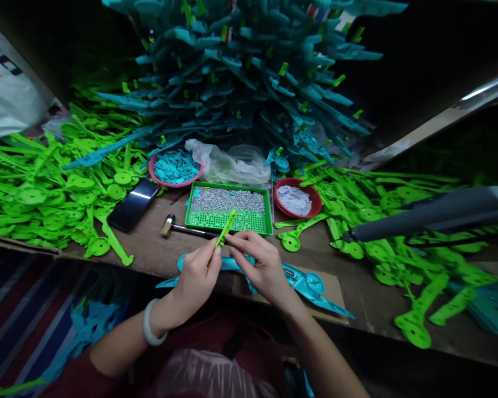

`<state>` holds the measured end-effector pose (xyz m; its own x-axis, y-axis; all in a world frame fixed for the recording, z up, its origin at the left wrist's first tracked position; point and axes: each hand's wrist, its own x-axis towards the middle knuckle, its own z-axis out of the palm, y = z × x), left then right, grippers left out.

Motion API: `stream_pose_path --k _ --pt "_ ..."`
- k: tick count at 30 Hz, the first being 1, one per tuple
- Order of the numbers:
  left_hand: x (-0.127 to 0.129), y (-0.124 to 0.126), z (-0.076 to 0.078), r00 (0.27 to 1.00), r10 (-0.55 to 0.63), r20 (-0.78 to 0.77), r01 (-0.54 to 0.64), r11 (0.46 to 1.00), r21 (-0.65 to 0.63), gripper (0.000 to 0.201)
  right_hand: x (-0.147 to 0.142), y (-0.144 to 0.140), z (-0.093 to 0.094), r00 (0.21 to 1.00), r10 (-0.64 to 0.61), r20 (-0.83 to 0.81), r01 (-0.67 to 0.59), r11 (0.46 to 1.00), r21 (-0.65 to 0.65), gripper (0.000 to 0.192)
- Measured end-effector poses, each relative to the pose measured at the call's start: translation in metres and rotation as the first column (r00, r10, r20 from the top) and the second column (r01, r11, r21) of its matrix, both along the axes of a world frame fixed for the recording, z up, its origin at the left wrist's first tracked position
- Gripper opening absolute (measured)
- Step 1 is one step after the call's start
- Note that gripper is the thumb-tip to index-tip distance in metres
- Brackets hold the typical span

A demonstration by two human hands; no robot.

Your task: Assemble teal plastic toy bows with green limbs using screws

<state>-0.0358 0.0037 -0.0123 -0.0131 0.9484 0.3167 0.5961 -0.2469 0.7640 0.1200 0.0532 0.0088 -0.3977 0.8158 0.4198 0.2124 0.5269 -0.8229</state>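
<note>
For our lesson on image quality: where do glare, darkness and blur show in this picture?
In the head view: glare streaks the phone; darkness hides much of the upper right; the grey tool and striped material look soft.

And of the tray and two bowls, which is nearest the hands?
The green tray, rectangular, beyond the left hand; the pink bowl and red bowl are round, farther away.

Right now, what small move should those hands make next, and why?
Perhaps lower the green part toward the blue pieces: the left hand grips it, the right hand is close beside it, and those pieces lie beneath both hands.
</note>
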Motion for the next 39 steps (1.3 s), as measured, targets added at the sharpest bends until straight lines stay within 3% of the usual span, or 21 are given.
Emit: stream_pose_path --k 5,7,11,14,17,19,21,23,26,28,31,35,37,39 --pt "0.006 -0.006 0.001 0.997 -0.02 -0.071 0.029 0.992 0.125 0.03 0.003 -0.005 -0.002 0.994 -0.099 -0.045 0.086 0.969 -0.23 0.009" --pt "0.009 -0.009 0.001 0.988 -0.031 -0.149 0.059 0.981 0.185 0.032 0.001 -0.01 -0.004 0.986 -0.163 -0.034 0.153 0.967 -0.205 0.008" --pt "0.014 -0.015 -0.003 0.961 -0.032 -0.276 0.092 0.974 0.206 0.034 -0.006 -0.019 -0.005 0.963 -0.265 -0.049 0.264 0.964 -0.032 0.015" --pt "0.016 -0.017 -0.003 0.971 -0.021 -0.239 0.073 0.975 0.21 0.033 -0.007 -0.022 -0.008 0.954 -0.276 -0.121 0.26 0.956 -0.135 0.015" --pt "0.015 -0.018 0.002 0.996 -0.083 -0.029 0.084 0.996 0.04 0.031 -0.001 -0.021 -0.012 0.952 -0.2 -0.231 0.094 0.912 -0.4 0.003" --pt "0.013 -0.018 0.007 0.983 -0.118 0.139 0.137 0.981 -0.135 0.03 0.005 -0.018 -0.013 0.952 -0.137 -0.274 -0.012 0.877 -0.48 0.004" --pt "0.011 -0.018 0.011 0.968 -0.119 0.223 0.17 0.96 -0.223 0.031 0.011 -0.015 -0.014 0.969 -0.077 -0.234 -0.031 0.904 -0.425 0.004" --pt "0.011 -0.02 0.013 0.972 -0.123 0.201 0.165 0.965 -0.205 0.03 0.015 -0.012 -0.012 0.989 -0.033 -0.141 -0.006 0.964 -0.267 0.007" --pt "0.013 -0.022 0.012 0.988 -0.146 0.047 0.148 0.987 -0.056 0.03 0.013 -0.012 -0.008 0.998 -0.06 -0.023 0.059 0.998 -0.03 0.015" --pt "0.014 -0.024 0.01 0.987 -0.146 -0.072 0.15 0.988 0.046 0.032 0.009 -0.015 -0.006 0.992 -0.127 0.008 0.127 0.992 0.015 0.017" --pt "0.014 -0.024 0.007 0.977 -0.097 -0.192 0.122 0.984 0.127 0.033 0.003 -0.019 -0.004 0.977 -0.211 -0.019 0.207 0.969 -0.136 0.013" --pt "0.012 -0.021 0.004 0.99 -0.07 -0.126 0.078 0.995 0.059 0.031 0.002 -0.02 -0.006 0.971 -0.131 -0.199 0.012 0.861 -0.509 0.005" --pt "0.012 -0.02 0.004 0.995 -0.074 -0.061 0.075 0.997 0.012 0.031 0.004 -0.018 -0.009 0.972 -0.091 -0.216 -0.036 0.853 -0.521 0.009" --pt "0.012 -0.019 0.004 0.997 -0.075 -0.026 0.075 0.997 -0.002 0.032 0.006 -0.016 -0.012 0.986 -0.071 -0.151 0.002 0.909 -0.416 0.005"
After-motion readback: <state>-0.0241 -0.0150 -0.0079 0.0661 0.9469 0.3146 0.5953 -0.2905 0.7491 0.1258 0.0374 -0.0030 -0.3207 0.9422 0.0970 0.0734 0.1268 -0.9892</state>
